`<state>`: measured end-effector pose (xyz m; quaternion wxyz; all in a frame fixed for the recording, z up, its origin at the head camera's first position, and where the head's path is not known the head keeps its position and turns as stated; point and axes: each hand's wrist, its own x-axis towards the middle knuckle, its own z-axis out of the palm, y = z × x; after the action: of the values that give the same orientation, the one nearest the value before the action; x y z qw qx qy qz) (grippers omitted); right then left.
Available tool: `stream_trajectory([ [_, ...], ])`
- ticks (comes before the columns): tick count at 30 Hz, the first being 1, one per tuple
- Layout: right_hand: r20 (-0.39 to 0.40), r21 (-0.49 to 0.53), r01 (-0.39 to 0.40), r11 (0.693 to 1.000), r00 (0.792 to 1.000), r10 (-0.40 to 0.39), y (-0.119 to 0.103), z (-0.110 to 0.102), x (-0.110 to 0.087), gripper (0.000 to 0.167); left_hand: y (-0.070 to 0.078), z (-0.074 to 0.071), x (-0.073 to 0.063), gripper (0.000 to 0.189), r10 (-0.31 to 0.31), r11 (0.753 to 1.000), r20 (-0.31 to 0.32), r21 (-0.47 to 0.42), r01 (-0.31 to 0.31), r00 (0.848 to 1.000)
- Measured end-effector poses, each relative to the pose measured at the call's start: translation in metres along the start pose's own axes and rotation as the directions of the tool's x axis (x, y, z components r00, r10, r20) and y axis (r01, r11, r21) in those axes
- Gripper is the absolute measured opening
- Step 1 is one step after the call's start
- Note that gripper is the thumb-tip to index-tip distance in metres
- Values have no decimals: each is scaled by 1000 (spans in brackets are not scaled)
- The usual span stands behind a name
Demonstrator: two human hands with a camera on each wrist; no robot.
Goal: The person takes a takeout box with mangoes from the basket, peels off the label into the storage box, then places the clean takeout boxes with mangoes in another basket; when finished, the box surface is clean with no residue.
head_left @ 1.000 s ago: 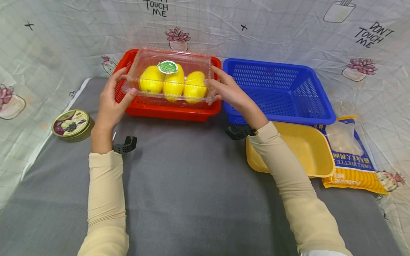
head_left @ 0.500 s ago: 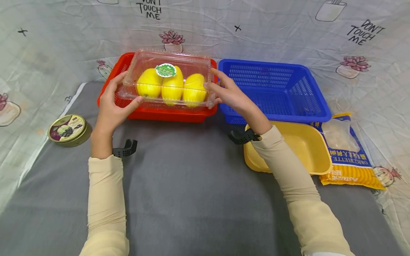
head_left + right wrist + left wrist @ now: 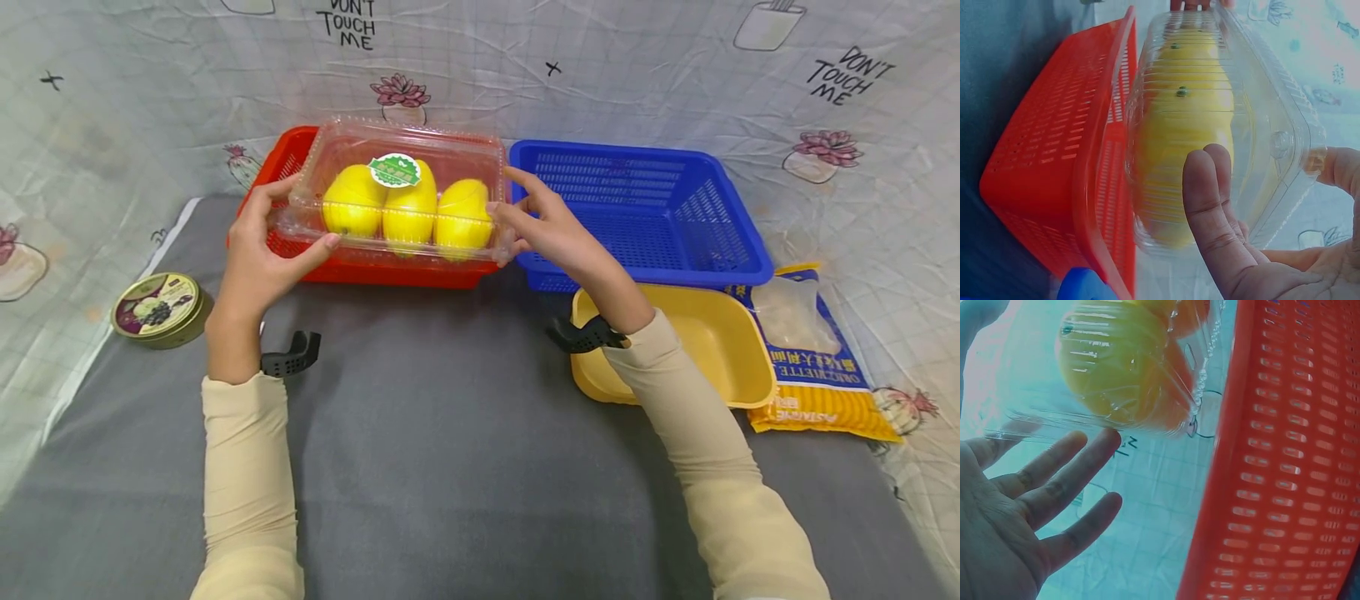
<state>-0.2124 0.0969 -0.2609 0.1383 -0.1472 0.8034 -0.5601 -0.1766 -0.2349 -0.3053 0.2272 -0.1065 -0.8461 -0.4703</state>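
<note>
A clear plastic clamshell box [image 3: 450, 158] with three yellow fruits [image 3: 408, 212] inside and a green and white sticker on its lid is held above the red basket [image 3: 390, 273]. My left hand [image 3: 258, 254] grips the box's left end, thumb along the near edge. At the right end, my right hand [image 3: 551, 233] holds it with thumb and fingers spread over the corner. In the right wrist view the box [image 3: 1260, 150] hangs beside the basket rim [image 3: 1104, 125], tilted, and green marks show on the fruits [image 3: 1188, 119]. The basket's inside is mostly hidden by the box.
A blue basket [image 3: 637, 225] stands right of the red one. In front of it lie a yellow tray [image 3: 697, 350] and a bag of pasta [image 3: 821, 375]. A round tin [image 3: 161, 308] sits at the left edge of the grey table [image 3: 450, 450]. A printed cloth [image 3: 480, 58] hangs behind.
Relative to the red basket, the box has shifted slightly right and nearer to me, both hands moving with it. The camera view has shifted a little. The baskets, tin and bag have stayed put.
</note>
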Motion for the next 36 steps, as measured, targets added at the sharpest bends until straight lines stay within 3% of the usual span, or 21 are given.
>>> stream_trajectory([
  [5, -26, -28, 9, 1000, 1000, -10, 0, -1, -8, 70, 7, -1, -3, 66, -19, 1000, 28, 4, 19, 999],
  [17, -95, -23, 44, 999, 994, -46, 8, 1, -34, 69, 14, 1, -11, 68, -4, 995, 87, -100, 13, 996],
  [36, -136, 32, 85, 996, 987, -80, 31, 15, -57, 68, 10, 1, -35, 92, 64, 998, 185, 9, -67, 981],
])
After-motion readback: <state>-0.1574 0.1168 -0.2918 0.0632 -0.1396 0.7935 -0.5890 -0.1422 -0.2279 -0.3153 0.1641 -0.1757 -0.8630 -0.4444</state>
